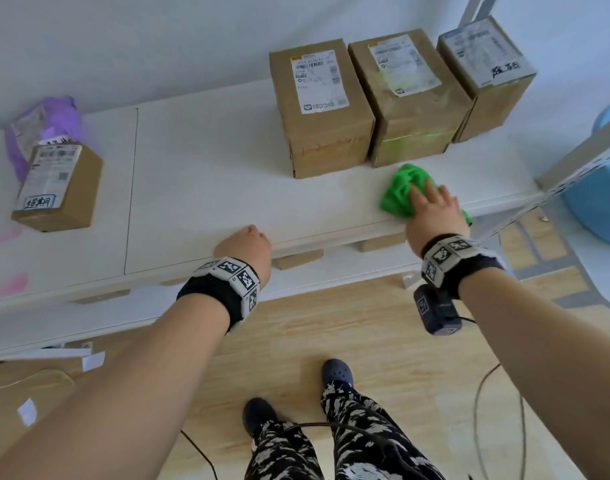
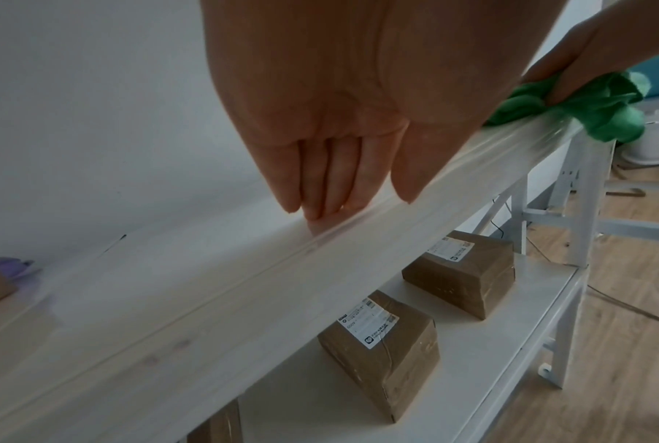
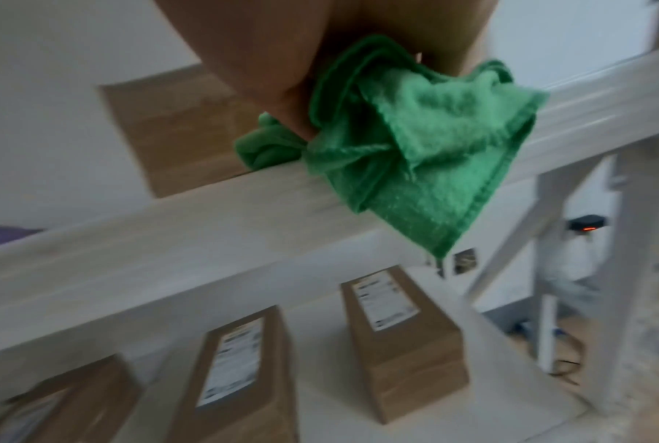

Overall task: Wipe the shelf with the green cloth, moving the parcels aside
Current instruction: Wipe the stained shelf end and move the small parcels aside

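The white top shelf [image 1: 210,188] carries three cardboard parcels side by side at the back right: one [image 1: 322,109], a second [image 1: 410,95] and a third [image 1: 487,74]. A fourth parcel [image 1: 57,188] stands far left. My right hand [image 1: 429,206] presses the bunched green cloth [image 1: 398,194] onto the shelf's front right, just before the middle parcel. In the right wrist view the thumb grips the cloth [image 3: 426,150], and a corner hangs over the shelf edge. My left hand [image 2: 343,194] rests its straight fingertips on the shelf near the front edge [image 1: 248,242], holding nothing.
A purple bag [image 1: 54,123] lies behind the left parcel. More parcels [image 2: 380,356] [image 2: 464,275] sit on the lower shelf. A blue bin [image 1: 601,188] and a metal rack upright [image 1: 573,168] stand to the right. Cables run over the wooden floor.
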The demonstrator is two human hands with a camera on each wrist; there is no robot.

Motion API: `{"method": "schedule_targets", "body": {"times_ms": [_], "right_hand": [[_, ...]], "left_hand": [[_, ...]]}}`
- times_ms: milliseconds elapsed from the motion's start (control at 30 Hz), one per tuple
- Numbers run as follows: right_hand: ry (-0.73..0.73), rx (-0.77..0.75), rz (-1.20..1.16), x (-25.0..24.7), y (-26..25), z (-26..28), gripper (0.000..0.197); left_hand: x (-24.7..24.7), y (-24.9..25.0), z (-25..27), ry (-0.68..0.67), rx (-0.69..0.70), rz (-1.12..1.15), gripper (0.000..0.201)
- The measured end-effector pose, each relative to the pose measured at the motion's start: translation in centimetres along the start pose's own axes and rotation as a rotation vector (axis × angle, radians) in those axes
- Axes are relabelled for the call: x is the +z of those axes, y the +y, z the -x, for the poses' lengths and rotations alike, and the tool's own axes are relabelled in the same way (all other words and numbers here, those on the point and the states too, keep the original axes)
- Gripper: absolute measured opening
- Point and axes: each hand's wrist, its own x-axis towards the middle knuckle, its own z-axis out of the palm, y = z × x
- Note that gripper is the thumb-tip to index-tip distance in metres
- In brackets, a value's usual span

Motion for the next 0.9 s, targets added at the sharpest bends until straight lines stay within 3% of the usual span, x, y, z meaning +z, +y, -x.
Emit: {"method": "schedule_targets", "body": {"times_ms": [100, 267, 433, 667, 900], "right_hand": [[-0.042, 0.05, 0.04, 0.0, -1.3, -0.4, 0.071], [-0.1, -0.312, 0.127, 2.5, -8.4, 2.2, 0.071], [-0.142, -0.45, 0.179, 3.5, -13.2, 3.4, 0.072], [-0.18, -0.559, 0.193, 5.2, -21.3, 5.3, 0.072], [-0.218, -0.595, 0.121, 6.9, -31.9, 7.5, 0.078]], "left_hand": [[0.0, 0.1, 0.0, -0.011, -0.008, 0.018, 0.042], [0.1, -1.0, 0.8, 0.012, 0.037, 0.166, 0.035], [1.0, -3.7, 2.9, 0.082, -0.023, 0.349, 0.039], [2.0, -12.6, 4.6, 0.24, -0.227, 0.486, 0.042], [2.9, -22.9, 5.3, 0.4, -0.284, 0.524, 0.064]]}}
